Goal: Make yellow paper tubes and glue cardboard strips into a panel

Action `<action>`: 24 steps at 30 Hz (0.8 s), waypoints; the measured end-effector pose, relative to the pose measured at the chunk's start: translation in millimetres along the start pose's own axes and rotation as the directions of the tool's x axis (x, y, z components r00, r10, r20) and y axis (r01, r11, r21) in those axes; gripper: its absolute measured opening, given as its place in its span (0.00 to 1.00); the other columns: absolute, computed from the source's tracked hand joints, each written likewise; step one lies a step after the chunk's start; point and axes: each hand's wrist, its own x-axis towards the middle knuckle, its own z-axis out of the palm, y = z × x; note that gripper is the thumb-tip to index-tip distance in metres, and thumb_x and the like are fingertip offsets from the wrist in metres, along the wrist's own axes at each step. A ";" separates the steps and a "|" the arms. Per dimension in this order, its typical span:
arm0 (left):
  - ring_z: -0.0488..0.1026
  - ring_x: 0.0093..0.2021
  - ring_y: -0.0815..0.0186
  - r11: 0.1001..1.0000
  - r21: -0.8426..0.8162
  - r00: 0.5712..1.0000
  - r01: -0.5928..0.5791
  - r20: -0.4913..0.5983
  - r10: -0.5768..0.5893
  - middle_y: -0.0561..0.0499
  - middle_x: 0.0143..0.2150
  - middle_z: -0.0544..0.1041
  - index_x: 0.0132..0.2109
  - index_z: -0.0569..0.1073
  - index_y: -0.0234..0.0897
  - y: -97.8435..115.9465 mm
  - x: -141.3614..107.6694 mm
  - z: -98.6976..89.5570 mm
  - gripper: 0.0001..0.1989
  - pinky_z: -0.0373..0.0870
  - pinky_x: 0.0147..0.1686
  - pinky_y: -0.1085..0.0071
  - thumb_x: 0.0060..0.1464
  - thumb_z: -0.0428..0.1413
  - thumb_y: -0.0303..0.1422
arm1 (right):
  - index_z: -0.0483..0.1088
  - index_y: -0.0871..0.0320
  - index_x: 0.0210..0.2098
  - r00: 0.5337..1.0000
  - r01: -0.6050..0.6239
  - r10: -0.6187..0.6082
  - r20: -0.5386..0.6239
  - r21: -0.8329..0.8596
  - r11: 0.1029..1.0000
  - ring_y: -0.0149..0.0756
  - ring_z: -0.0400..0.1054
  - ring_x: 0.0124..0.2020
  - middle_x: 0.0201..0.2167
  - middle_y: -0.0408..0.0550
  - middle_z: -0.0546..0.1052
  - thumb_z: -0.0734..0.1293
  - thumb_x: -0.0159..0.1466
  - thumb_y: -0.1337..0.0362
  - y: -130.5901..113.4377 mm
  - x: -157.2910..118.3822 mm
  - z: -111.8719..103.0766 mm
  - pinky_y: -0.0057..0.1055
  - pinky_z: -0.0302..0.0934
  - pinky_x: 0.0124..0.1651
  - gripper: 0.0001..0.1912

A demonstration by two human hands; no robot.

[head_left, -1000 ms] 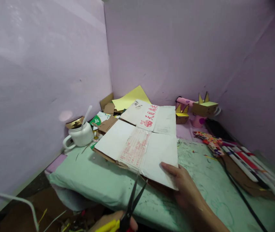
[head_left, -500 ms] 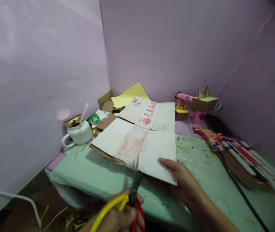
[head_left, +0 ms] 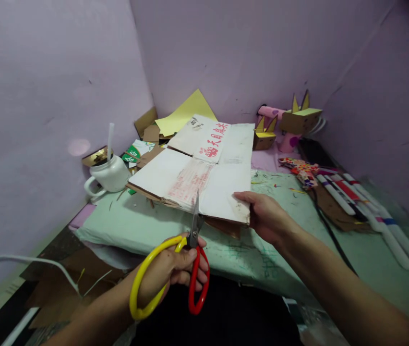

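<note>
My left hand (head_left: 174, 269) is closed around a pair of scissors (head_left: 195, 233) with one yellow and one red handle. The handles are spread, and one blade points up over the near edge of a flattened white cardboard box (head_left: 228, 187). Whether the other blade is under the cardboard, I cannot tell. Red print and clear tape run across the box's white face. My right hand (head_left: 269, 216) grips its near right corner, thumb on top and fingers beneath, holding it tilted above the green tablecloth (head_left: 136, 230).
A white mug (head_left: 110, 174) with a gold lid and straw stands left. Behind are yellow paper (head_left: 186, 113) and cardboard scraps. Small eared cardboard boxes (head_left: 301, 120) sit back right. Several markers (head_left: 337, 194), a floral cloth item (head_left: 301, 170) and a black cable (head_left: 330, 230) lie right.
The view has tipped down, so everything sits higher in the picture and more of both arms shows. My hands keep hold of the scissors and the cardboard box.
</note>
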 end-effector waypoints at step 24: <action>0.70 0.21 0.69 0.995 0.097 0.999 -0.034 -0.022 0.036 0.51 0.27 0.74 0.42 0.66 0.36 -14.0 12.0 -32.4 0.19 0.69 0.20 0.72 0.47 0.59 0.42 | 0.72 0.62 0.25 0.959 0.087 -0.045 0.279 -0.142 0.986 0.34 0.68 0.20 0.19 0.48 0.76 0.62 0.57 0.60 12.9 -1.2 -11.9 0.29 0.60 0.26 0.13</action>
